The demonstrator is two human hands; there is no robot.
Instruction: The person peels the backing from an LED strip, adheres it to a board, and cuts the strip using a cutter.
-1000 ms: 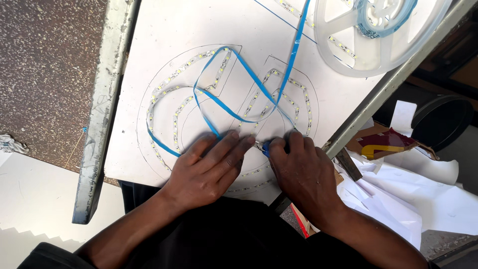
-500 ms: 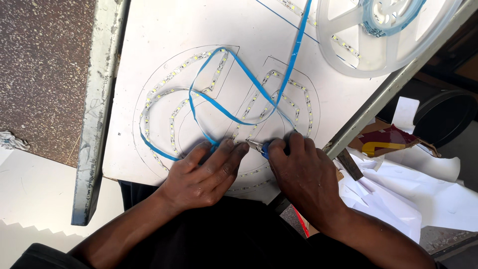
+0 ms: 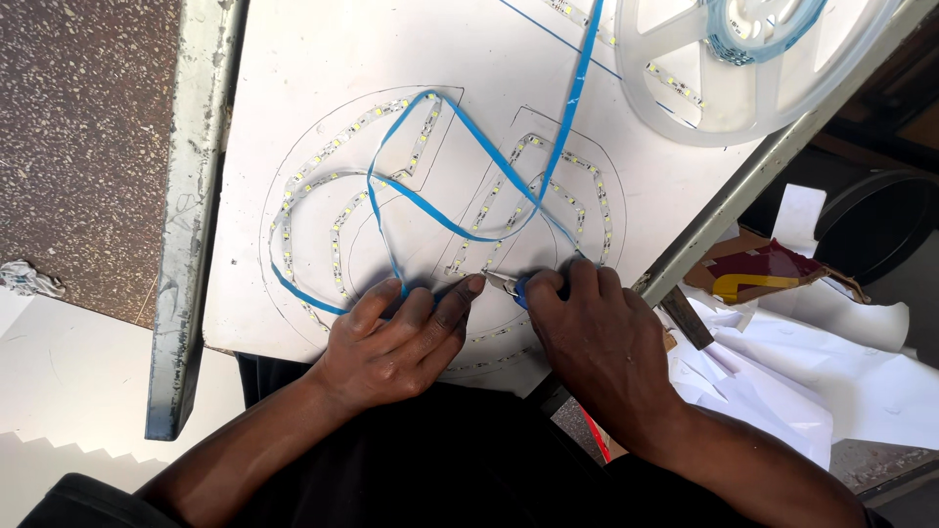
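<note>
My left hand [image 3: 396,337] lies flat on a white board [image 3: 293,98], fingers pressing a strip of small lights [image 3: 337,235] down along drawn outlines. My right hand [image 3: 592,337] is closed on a small tool with a blue handle [image 3: 523,286], its metal tip pointing at my left fingertips. A loose blue backing tape [image 3: 460,225] loops over the board and runs up toward a clear plastic reel [image 3: 743,73] at the top right.
A grey metal bar [image 3: 191,215] lies along the board's left edge, over a speckled brown surface [image 3: 78,147]. Right of the board are crumpled white paper [image 3: 792,381], a red and yellow scrap [image 3: 758,274] and a dark round container [image 3: 880,235].
The view has shifted slightly. Both hands stay at the board's near edge; my left fingers have slid a little along the strip. The blue tape loop has sagged and changed shape.
</note>
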